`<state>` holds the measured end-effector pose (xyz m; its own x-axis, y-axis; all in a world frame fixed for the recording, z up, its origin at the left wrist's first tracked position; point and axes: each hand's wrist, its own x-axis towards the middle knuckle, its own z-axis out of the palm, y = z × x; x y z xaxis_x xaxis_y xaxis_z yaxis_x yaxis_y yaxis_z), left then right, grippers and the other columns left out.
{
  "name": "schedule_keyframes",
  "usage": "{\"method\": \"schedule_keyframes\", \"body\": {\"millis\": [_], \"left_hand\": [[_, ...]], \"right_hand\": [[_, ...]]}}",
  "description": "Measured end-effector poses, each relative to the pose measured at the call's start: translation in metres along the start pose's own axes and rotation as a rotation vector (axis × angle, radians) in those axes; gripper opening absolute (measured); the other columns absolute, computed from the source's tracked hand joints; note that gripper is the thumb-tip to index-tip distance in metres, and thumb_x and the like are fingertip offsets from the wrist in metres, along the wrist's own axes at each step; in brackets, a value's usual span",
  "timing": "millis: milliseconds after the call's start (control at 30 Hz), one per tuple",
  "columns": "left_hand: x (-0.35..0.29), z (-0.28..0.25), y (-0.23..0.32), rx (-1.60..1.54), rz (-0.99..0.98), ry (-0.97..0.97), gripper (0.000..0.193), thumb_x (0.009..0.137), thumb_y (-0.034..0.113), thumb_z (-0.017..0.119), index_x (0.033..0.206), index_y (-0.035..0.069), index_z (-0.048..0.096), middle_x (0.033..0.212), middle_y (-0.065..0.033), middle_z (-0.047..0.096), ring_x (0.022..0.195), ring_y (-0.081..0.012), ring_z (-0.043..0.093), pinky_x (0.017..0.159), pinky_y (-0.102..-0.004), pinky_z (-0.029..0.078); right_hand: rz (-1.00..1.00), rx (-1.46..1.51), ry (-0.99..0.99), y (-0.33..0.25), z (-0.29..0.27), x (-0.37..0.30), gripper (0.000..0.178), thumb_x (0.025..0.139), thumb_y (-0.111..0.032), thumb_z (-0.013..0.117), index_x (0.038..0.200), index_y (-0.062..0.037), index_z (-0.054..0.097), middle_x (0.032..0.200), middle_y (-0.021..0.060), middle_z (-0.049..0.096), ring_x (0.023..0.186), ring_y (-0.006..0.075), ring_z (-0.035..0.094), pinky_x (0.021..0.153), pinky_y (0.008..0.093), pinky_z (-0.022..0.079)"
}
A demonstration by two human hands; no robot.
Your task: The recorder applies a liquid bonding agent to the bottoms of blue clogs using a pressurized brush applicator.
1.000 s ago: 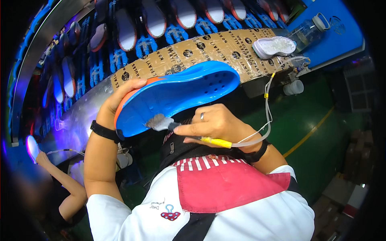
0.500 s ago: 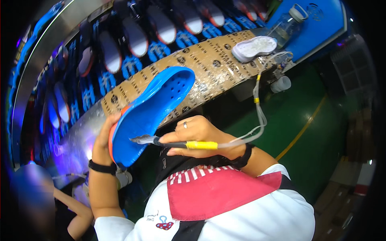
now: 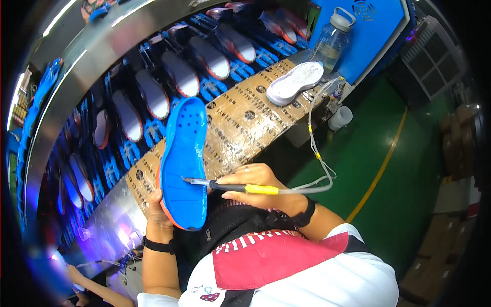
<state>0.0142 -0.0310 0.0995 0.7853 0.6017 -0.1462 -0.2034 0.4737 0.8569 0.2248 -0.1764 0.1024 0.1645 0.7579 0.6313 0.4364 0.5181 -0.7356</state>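
My left hand [image 3: 159, 210] grips the left edge of a blue shoe sole [image 3: 180, 148] near its heel. The sole has an orange-red rim, small holes at the toe end and a hollow inner face turned toward me. In my right hand [image 3: 257, 177] is a brush [image 3: 227, 186], its dark handle wrapped in yellow tape with a clear tube running from its back end. Its bristles rest against the inside of the sole, about the middle to heel part. My right fingers are closed around the handle.
A cardboard-covered ledge [image 3: 245, 115] bears a white sole [image 3: 295, 83]. Past it moves a rack with several dark shoe uppers [image 3: 180, 74] on blue holders. A clear bottle [image 3: 330, 43] stands by a blue machine panel [image 3: 368, 30]. Another person's arm [image 3: 97, 289] shows at lower left.
The sole has turned toward upright, its toe end swinging left, and my left hand has moved right and nearer. The brush tip has shifted slightly right on the sole. The whole view has shifted.
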Motion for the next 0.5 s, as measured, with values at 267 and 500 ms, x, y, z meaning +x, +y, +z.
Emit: {"method": "schedule_keyframes", "body": {"millis": [267,500], "left_hand": [[0.088,0.081,0.083,-0.004,0.332,-0.228,0.088,0.080,0.060,0.049,0.140,-0.003,0.035,0.125,-0.0293,0.053,0.098,-0.0401,0.062,0.085,-0.0478,0.053],[0.241,0.138,0.217,-0.163,0.670,-0.079,0.059,0.100,0.041,0.030,0.141,-0.001,0.032,0.144,-0.0277,0.034,0.128,-0.0505,0.037,0.107,-0.0648,0.028]], "right_hand": [[0.260,-0.178,0.172,-0.008,-0.079,-0.027,0.027,0.072,-0.006,0.077,0.097,-0.0003,0.070,0.075,0.0110,0.067,0.061,0.0212,0.063,0.057,0.0292,0.048],[0.429,-0.139,0.329,-0.017,-0.109,-0.053,0.024,0.076,-0.006,0.075,0.099,-0.0006,0.070,0.078,0.0098,0.069,0.063,0.0155,0.064,0.058,0.0256,0.049]]}}
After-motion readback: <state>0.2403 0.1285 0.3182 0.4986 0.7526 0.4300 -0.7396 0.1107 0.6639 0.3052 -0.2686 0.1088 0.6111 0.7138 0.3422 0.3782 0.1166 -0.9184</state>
